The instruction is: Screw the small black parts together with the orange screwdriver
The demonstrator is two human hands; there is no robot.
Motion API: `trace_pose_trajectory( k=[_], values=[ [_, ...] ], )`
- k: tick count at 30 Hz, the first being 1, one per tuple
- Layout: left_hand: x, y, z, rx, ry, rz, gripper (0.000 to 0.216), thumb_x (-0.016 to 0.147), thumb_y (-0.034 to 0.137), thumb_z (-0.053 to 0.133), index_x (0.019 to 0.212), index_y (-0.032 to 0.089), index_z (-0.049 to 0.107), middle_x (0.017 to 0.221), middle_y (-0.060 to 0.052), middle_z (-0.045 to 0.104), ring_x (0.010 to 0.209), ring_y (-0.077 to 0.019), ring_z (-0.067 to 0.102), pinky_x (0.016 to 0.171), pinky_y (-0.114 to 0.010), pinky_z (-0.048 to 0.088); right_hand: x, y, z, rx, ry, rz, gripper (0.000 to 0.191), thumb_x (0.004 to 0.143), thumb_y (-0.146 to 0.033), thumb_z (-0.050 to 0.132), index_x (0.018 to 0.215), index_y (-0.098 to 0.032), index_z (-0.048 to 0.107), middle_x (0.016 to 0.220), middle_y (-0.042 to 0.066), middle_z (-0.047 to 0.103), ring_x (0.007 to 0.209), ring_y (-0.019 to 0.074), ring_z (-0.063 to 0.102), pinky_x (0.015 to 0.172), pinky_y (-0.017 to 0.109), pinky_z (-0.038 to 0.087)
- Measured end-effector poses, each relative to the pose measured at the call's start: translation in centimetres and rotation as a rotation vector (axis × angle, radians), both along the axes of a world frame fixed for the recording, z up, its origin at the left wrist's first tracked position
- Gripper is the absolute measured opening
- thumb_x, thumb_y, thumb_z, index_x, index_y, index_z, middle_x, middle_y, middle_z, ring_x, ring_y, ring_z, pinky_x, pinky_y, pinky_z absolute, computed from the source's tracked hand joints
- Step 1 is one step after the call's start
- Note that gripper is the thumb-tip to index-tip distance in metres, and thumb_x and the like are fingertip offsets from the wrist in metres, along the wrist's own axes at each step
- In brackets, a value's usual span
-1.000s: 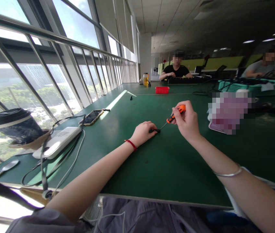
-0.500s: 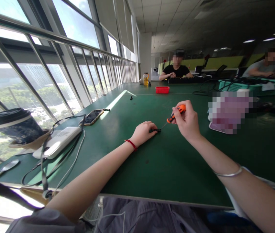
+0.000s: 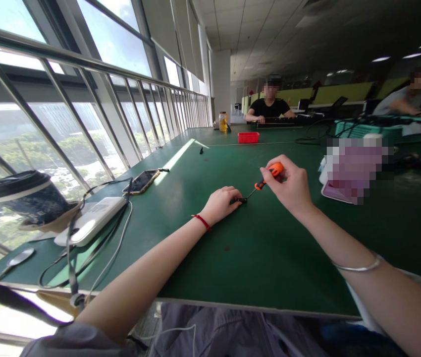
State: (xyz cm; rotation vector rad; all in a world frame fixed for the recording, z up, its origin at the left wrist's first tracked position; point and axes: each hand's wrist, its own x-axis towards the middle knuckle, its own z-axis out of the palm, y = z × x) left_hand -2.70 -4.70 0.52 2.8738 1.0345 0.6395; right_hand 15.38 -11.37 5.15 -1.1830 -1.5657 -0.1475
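With its fingers closed, my left hand (image 3: pixel 223 204) presses a small black part (image 3: pixel 240 200) to the green tabletop; the fingers cover some of it, and I cannot make out its kind. My right hand (image 3: pixel 288 181) grips a screwdriver (image 3: pixel 274 171) by its orange and black handle. The screwdriver slants down to the left, and its thin metal shaft reaches the right end of the black part. Whether the tip sits in a screw is too small to tell.
A red tray (image 3: pixel 248 138), a jar (image 3: pixel 223 122) and a small black piece (image 3: pixel 201 150) lie farther back. Phone (image 3: pixel 141 181), white power bank (image 3: pixel 90 221), cables and lidded cup (image 3: pixel 28 197) are at left. A teal basket (image 3: pixel 392 129) stands right; two people sit beyond.
My right hand has shifted its fingers on the screwdriver handle, with the thumb and wrist turned a little. The left hand and black part stay in place. The view has moved slightly.
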Motion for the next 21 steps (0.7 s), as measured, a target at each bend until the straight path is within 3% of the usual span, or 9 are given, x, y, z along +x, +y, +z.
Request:
trace_pose_trajectory(
  k=[5, 9, 13, 17, 21],
  values=[
    [0.0, 0.04, 0.03, 0.024, 0.015, -0.014, 0.015, 0.084, 0.027, 0.052, 0.093, 0.02, 0.063, 0.092, -0.002, 0.063, 0.09, -0.0173, 0.057, 0.076, -0.027, 0.046, -0.16, -0.31, 0.07, 0.032, -0.044, 0.001, 0.01, 0.076, -0.032, 0.054, 0.08, -0.023, 0.052, 0.066, 0.0, 0.057, 0.056, 0.0143, 0.052, 0.051, 0.025, 0.039],
    [-0.01, 0.07, 0.02, 0.03, 0.019, -0.02, 0.015, 0.084, 0.026, 0.052, 0.092, 0.02, 0.062, 0.092, -0.002, 0.063, 0.089, -0.0173, 0.057, 0.075, -0.027, 0.046, 0.05, -0.42, 0.03, 0.036, -0.07, -0.021, 0.014, 0.072, -0.027, 0.052, 0.086, -0.023, 0.051, 0.064, -0.001, 0.057, 0.055, 0.0156, 0.053, 0.052, 0.026, 0.04],
    [-0.02, 0.02, 0.07, 0.031, 0.02, -0.027, 0.015, 0.084, 0.026, 0.051, 0.092, 0.02, 0.062, 0.093, -0.003, 0.063, 0.088, -0.0172, 0.057, 0.074, -0.027, 0.046, 0.21, -0.38, 0.12, 0.015, -0.113, -0.075, 0.013, 0.077, -0.034, 0.05, 0.083, -0.023, 0.053, 0.057, -0.002, 0.053, 0.051, 0.0152, 0.052, 0.049, 0.025, 0.036],
    [-0.05, 0.02, 0.06, 0.026, 0.022, -0.03, 0.015, 0.084, 0.026, 0.051, 0.093, 0.021, 0.062, 0.094, -0.003, 0.062, 0.089, -0.0171, 0.057, 0.076, -0.027, 0.046, 0.2, -0.27, 0.26, 0.001, -0.089, -0.152, 0.026, 0.08, -0.048, 0.052, 0.072, -0.023, 0.054, 0.049, -0.003, 0.048, 0.044, 0.013, 0.046, 0.046, 0.025, 0.031],
    [-0.04, 0.06, 0.02, 0.036, 0.03, -0.029, 0.015, 0.085, 0.026, 0.051, 0.093, 0.02, 0.062, 0.093, -0.003, 0.063, 0.089, -0.0171, 0.057, 0.075, -0.027, 0.046, 0.14, -0.34, 0.31, -0.004, -0.069, -0.108, 0.017, 0.079, -0.037, 0.051, 0.085, -0.023, 0.057, 0.057, -0.002, 0.054, 0.049, 0.0145, 0.05, 0.05, 0.026, 0.035]
  ],
)
